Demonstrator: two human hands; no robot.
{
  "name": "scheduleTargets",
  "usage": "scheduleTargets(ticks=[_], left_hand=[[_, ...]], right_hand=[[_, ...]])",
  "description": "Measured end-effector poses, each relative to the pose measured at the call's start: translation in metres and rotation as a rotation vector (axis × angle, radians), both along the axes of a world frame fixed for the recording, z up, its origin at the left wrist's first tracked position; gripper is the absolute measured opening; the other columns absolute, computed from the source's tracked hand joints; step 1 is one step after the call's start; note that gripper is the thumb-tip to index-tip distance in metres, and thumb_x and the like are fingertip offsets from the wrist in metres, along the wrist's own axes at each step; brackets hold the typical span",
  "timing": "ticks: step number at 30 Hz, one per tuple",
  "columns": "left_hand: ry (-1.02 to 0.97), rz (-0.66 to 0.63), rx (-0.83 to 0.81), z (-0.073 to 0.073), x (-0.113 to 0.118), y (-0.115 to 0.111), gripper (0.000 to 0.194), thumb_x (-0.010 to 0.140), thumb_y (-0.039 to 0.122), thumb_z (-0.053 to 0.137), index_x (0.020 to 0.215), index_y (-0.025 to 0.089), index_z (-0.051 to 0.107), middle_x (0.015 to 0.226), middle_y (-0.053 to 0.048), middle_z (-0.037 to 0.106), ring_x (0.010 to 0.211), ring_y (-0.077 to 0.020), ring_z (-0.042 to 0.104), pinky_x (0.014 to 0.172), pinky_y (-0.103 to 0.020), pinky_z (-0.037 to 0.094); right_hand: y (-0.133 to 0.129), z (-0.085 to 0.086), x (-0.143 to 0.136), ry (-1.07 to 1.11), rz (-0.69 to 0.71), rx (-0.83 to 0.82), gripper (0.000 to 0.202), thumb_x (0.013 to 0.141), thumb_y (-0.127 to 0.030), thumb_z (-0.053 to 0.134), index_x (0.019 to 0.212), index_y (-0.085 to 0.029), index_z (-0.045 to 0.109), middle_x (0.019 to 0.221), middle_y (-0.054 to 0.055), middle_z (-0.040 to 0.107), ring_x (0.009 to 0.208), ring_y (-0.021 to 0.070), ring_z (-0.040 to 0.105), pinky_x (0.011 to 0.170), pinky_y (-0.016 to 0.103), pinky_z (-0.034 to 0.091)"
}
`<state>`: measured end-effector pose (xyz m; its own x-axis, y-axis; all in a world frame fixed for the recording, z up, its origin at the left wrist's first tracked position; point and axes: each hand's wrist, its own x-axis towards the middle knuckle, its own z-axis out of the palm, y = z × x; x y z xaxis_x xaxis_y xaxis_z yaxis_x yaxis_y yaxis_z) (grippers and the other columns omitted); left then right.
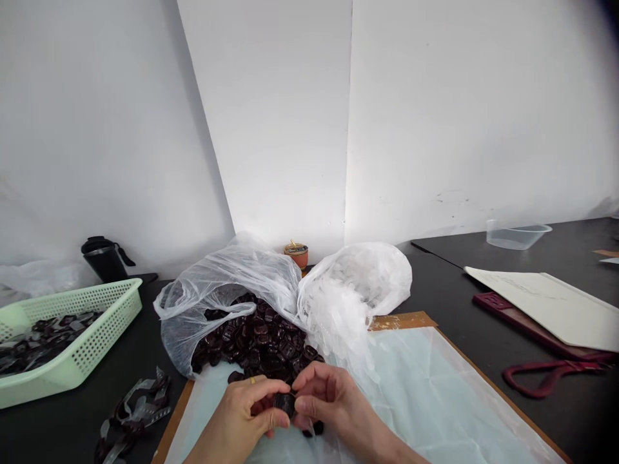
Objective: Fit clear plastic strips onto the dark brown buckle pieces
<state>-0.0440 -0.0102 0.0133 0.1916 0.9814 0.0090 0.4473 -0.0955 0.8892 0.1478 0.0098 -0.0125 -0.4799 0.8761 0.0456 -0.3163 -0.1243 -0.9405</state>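
Thumb and fingers of my left hand (244, 412) pinch a small glossy dark-brown plastic piece (284, 403). My right hand (333, 401) is closed beside it, its fingertips at the piece's right edge; what sits between those fingers is hidden. Just beyond both hands, a heap of similar dark pieces (261, 335) spills out of a clear plastic bag (193, 303). To its right, a second bag (387, 267) lets out a pile of clear, whitish plastic bits (333, 316). Under my hands lies a pale blue sheet (430, 386) on a brown board (406, 320).
At left, a pale green basket (104, 332) holds dark and clear pieces, with joined ones (138, 412) on the black table nearby. A black tumbler (104, 258) and small orange pot (296, 254) stand behind. Rightward are a clear tub (517, 235), notebook (546, 299) and red-handled scissors (546, 377).
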Motion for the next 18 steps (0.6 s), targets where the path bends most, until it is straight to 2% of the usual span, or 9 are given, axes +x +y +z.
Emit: scheduleTargets(ticks=[3,6,9,14,18], left_hand=[[-0.071,0.005,-0.076,0.003,0.004,-0.001,0.024,0.065,0.013,0.075,0.088,0.019,0.08,0.063,0.001,0.062,0.05,-0.0128,0.05,0.047,-0.023,0.044],[-0.246,-0.009,-0.176,0.004,0.007,-0.001,0.025,0.065,0.015,0.075,0.09,0.016,0.079,0.058,0.002,0.06,0.053,-0.0128,0.047,0.048,-0.023,0.044],[-0.33,-0.037,-0.204,0.003,0.008,0.0,0.029,0.06,0.02,0.082,0.088,0.014,0.078,0.058,0.001,0.062,0.052,-0.0121,0.047,0.05,-0.024,0.043],[-0.377,-0.083,-0.193,-0.001,0.007,0.003,0.047,0.053,0.046,0.088,0.085,0.013,0.078,0.054,0.002,0.058,0.048,-0.0105,0.044,0.047,-0.023,0.039],[-0.427,-0.065,-0.17,-0.007,0.009,0.003,0.059,0.054,0.063,0.08,0.086,0.013,0.078,0.054,0.004,0.051,0.045,-0.0087,0.039,0.044,-0.022,0.033]], right_hand=[[-0.003,0.003,0.001,-0.144,-0.014,0.112,0.024,0.076,-0.039,0.076,0.081,-0.016,0.071,0.067,0.001,0.067,0.059,0.0116,0.06,0.06,0.024,0.046],[-0.005,0.003,0.0,-0.192,-0.035,0.123,0.02,0.077,-0.037,0.075,0.082,-0.018,0.074,0.07,0.0,0.067,0.062,0.0122,0.061,0.062,0.024,0.049],[-0.005,0.003,-0.001,-0.227,-0.054,0.154,0.015,0.077,-0.033,0.073,0.082,-0.019,0.072,0.067,0.0,0.067,0.061,0.013,0.062,0.06,0.025,0.049],[-0.009,0.014,0.0,-0.375,-0.097,0.312,0.008,0.08,-0.022,0.066,0.081,-0.019,0.073,0.068,0.002,0.069,0.058,0.0145,0.063,0.055,0.024,0.048],[-0.012,0.022,0.001,-0.495,-0.242,0.539,0.015,0.079,-0.014,0.062,0.073,-0.021,0.073,0.065,0.0,0.068,0.058,0.0128,0.058,0.053,0.022,0.042]])
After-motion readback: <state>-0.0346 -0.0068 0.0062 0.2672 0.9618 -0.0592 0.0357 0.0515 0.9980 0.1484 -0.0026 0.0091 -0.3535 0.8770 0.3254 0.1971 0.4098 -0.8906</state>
